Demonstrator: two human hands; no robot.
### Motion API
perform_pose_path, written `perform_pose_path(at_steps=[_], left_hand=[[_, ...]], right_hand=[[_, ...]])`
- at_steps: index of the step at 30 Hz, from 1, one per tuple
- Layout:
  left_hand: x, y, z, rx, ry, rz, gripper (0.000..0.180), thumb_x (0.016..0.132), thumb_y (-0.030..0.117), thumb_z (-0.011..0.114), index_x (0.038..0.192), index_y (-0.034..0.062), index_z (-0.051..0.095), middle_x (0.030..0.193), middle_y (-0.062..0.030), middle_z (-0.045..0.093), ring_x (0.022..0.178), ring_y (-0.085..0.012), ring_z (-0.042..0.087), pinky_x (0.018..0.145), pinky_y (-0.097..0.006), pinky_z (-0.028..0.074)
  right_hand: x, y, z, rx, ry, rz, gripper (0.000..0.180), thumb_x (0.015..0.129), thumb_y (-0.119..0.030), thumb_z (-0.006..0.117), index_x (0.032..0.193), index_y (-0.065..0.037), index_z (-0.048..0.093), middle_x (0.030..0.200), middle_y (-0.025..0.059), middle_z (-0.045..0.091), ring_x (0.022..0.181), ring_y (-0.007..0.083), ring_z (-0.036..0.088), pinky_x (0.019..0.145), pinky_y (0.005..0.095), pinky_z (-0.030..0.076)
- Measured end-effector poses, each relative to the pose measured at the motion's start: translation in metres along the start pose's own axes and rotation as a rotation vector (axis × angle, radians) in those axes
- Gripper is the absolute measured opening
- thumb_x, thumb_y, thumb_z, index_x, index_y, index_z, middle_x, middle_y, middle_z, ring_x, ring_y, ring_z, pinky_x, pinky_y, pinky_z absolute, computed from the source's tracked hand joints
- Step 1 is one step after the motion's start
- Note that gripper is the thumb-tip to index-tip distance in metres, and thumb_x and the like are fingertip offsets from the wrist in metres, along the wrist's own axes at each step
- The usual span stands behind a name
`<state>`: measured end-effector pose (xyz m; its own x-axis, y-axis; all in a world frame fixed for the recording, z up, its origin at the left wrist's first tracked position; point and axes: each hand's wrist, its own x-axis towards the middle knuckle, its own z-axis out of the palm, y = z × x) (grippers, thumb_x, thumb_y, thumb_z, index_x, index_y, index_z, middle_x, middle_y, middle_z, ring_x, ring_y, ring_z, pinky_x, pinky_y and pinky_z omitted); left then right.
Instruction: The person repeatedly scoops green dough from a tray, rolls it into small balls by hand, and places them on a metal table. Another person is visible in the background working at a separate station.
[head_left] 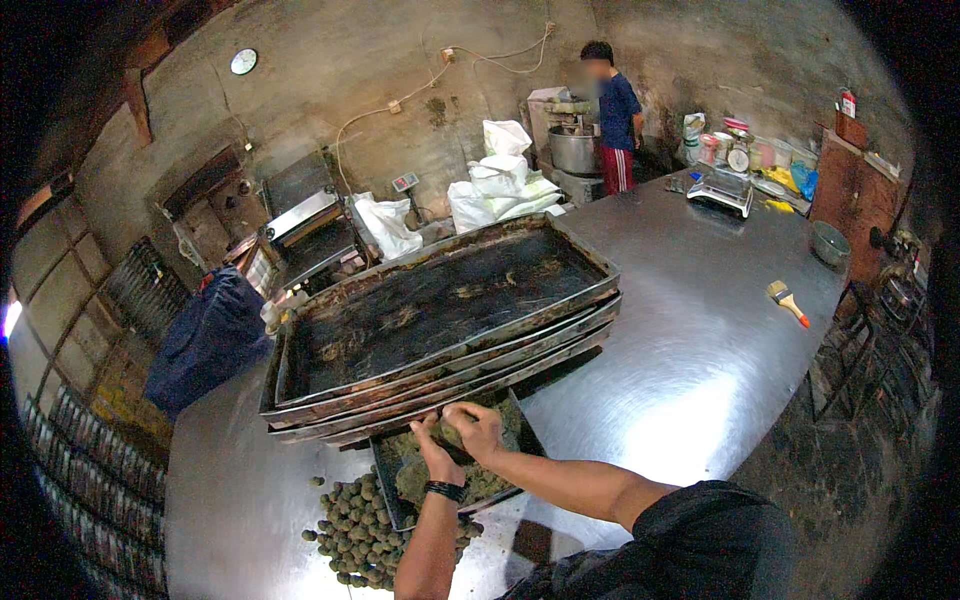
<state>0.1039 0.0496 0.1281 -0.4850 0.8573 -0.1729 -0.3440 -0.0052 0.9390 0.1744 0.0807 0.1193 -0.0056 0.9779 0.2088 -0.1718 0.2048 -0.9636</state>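
My left hand (437, 458), with a dark band at its wrist, and my right hand (480, 432) are close together over a dark tray (535, 435). Between their curled fingers is a lump of greenish-brown dough (452, 436), partly hidden by them. More of the same crumbly dough (485, 484) fills the tray beneath. Beside the tray's left edge, many small rolled dough balls (358, 525) are heaped on the metal table (225, 480).
Large blackened baking trays (430, 310) are stacked just beyond my hands. A brush (788, 303), a bowl (829, 243) and a scale (720, 192) stand along the table's right side. Another person (618, 115) is at a mixer (575, 150); white sacks (500, 180) are behind the trays.
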Motion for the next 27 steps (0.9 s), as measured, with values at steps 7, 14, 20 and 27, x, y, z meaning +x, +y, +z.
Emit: perform_pose_path(at_steps=[7, 14, 20, 27], left_hand=[[0.026, -0.059, -0.030, 0.008, -0.015, 0.284, 0.056, 0.089, 0.050, 0.038, 0.121, 0.0037, 0.047, 0.125, -0.0121, 0.044, 0.115, -0.0260, 0.041, 0.097, -0.043, 0.031], [0.021, -0.065, -0.036, -0.135, -0.033, 0.334, 0.041, 0.093, 0.037, 0.039, 0.099, 0.0001, 0.055, 0.094, -0.0081, 0.055, 0.084, -0.0187, 0.052, 0.074, -0.037, 0.041], [-0.011, -0.011, -0.010, -0.066, -0.028, 0.436, 0.038, 0.093, 0.034, 0.037, 0.090, 0.0009, 0.057, 0.081, -0.0058, 0.054, 0.074, -0.0161, 0.052, 0.066, -0.033, 0.042], [0.003, -0.025, -0.021, 0.091, 0.038, 0.436, 0.042, 0.093, 0.035, 0.037, 0.087, -0.0011, 0.059, 0.078, -0.0064, 0.057, 0.074, -0.0163, 0.053, 0.067, -0.032, 0.042]], right_hand=[[-0.013, 0.011, 0.014, 0.038, 0.108, -0.023, 0.036, 0.082, -0.039, 0.057, 0.095, -0.006, 0.063, 0.095, 0.0098, 0.060, 0.088, 0.0221, 0.056, 0.075, 0.0353, 0.043], [-0.008, 0.007, -0.015, -0.352, -0.271, -0.200, 0.036, 0.080, -0.036, 0.059, 0.099, -0.006, 0.063, 0.110, 0.0127, 0.057, 0.104, 0.0262, 0.052, 0.089, 0.0386, 0.039], [-0.021, -0.031, -0.003, -0.134, -0.193, -0.172, 0.031, 0.080, -0.026, 0.059, 0.099, -0.002, 0.063, 0.109, 0.0144, 0.059, 0.103, 0.0244, 0.056, 0.087, 0.0339, 0.043], [-0.029, -0.018, 0.009, -0.077, -0.067, -0.103, 0.031, 0.081, -0.028, 0.058, 0.095, -0.002, 0.064, 0.098, 0.0120, 0.064, 0.093, 0.0224, 0.059, 0.080, 0.0328, 0.046]])
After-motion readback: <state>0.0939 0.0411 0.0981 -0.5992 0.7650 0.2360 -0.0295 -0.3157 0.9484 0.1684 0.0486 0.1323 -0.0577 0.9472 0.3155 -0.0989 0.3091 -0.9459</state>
